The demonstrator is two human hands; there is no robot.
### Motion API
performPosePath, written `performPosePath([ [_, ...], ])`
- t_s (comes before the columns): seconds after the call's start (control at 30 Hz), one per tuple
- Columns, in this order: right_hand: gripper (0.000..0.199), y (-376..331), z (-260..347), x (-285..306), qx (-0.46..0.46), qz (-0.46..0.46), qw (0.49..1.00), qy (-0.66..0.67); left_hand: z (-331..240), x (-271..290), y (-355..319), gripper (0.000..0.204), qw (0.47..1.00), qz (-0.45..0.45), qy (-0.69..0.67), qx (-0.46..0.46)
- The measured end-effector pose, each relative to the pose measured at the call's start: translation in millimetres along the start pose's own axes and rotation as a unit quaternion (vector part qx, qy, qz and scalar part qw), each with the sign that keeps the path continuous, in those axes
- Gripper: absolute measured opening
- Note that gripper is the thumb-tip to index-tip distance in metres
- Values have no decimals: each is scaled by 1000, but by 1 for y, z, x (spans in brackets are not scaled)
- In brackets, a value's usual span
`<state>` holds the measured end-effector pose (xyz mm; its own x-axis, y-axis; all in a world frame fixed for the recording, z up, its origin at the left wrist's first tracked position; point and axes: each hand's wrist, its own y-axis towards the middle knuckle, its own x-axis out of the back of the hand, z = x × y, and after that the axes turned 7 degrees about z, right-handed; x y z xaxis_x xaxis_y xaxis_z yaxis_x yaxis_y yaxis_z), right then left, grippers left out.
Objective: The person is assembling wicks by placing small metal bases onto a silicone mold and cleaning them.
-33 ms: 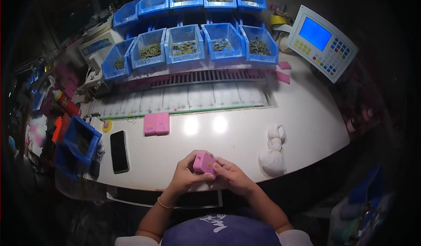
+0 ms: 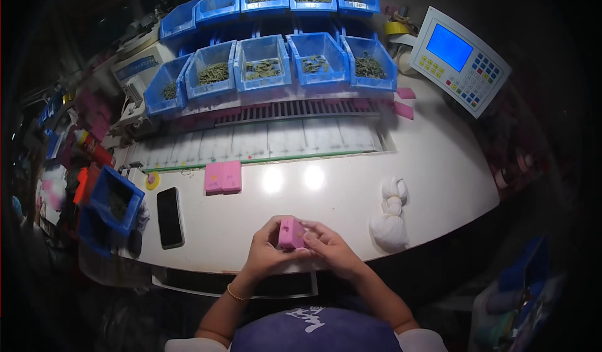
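Note:
Near the front edge of the table, both hands hold a pink rubber mould (image 2: 290, 234), a small block with a dark hole in one end face and a yellow mark on its broad face. My left hand (image 2: 266, 250) wraps round its left and lower side. My right hand (image 2: 327, 245) grips it from the right, fingers along the edge and thumb on the broad face. Parts of the block's underside are hidden by the fingers. Two similar pink moulds (image 2: 223, 178) lie side by side farther back on the white table (image 2: 338, 198).
Blue bins (image 2: 263, 62) with green pieces stand in two rows at the back. A keypad panel (image 2: 459, 62) with a blue screen is at the back right. A tied white cloth bag (image 2: 390, 221) lies right, a black phone (image 2: 170, 218) left, beside a blue bin (image 2: 116, 199).
The pink mould has tilted slightly in my hands, so its holed end faces more toward the view. Both hands have shifted a little with it.

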<state>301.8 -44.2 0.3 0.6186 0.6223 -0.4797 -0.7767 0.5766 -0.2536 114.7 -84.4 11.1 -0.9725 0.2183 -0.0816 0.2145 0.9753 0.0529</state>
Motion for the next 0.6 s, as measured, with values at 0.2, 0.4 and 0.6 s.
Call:
performPosePath([
  [0.2, 60, -13, -6, -7, 103, -47, 987, -110, 6, -24, -6, 50, 940, -79, 312, -111],
  [0.4, 52, -18, -21, -24, 85, -89, 979, -163, 16, -36, -15, 51, 925, -114, 337, -132],
  [0.6, 50, -19, -23, -25, 157, -119, 950, -241, 28, -39, -18, 51, 929, -140, 313, -139],
])
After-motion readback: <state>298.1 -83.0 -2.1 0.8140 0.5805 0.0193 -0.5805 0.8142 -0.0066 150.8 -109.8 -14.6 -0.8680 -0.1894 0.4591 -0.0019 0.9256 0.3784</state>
